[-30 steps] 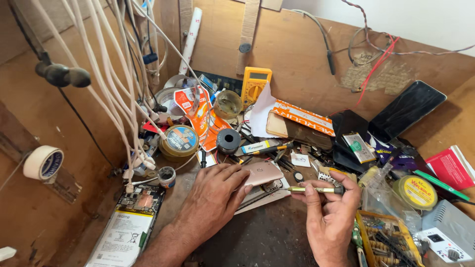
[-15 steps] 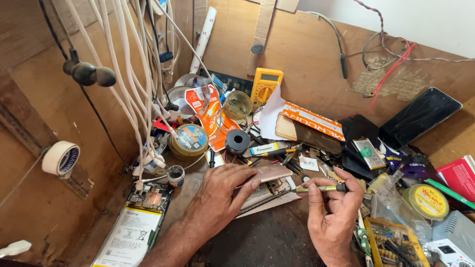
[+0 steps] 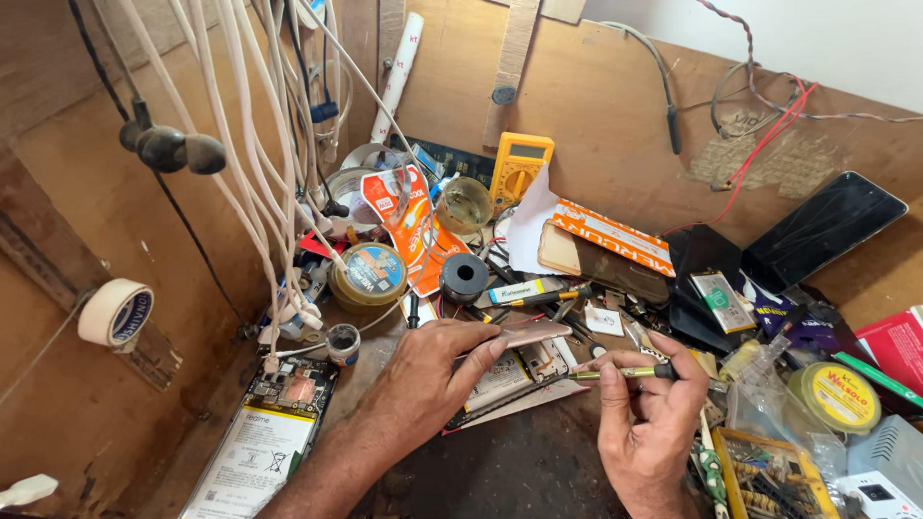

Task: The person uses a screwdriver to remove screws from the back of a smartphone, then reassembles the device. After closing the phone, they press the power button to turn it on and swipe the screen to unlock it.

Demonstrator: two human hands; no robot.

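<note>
Below the yellow meter, mid-bench: L hand lies palm-down over an opened phone, fingers nearly straight and close together, tips pressing its pinkish cover; not a closed grip. R hand, right of and below the meter, is pinched tight on a screwdriver, thumb and forefinger on the shaft, other fingers curled in. Tip points left and meets the phone's edge; exact contact spot hard to make out.

Count: 2 hands, 1 screwdriver in hand, 1 meter, 1 black ring just below-left of the meter, 1 tape roll far left of it on the wall, 1 second phone w/ battery exposed bottom-left, partly cut off by the frame edge. White cables hang left of the meter; too bunched to count.

Phone's lower part hidden under L palm. Clutter right of the meter overlaps; small items not identifiable.
</note>
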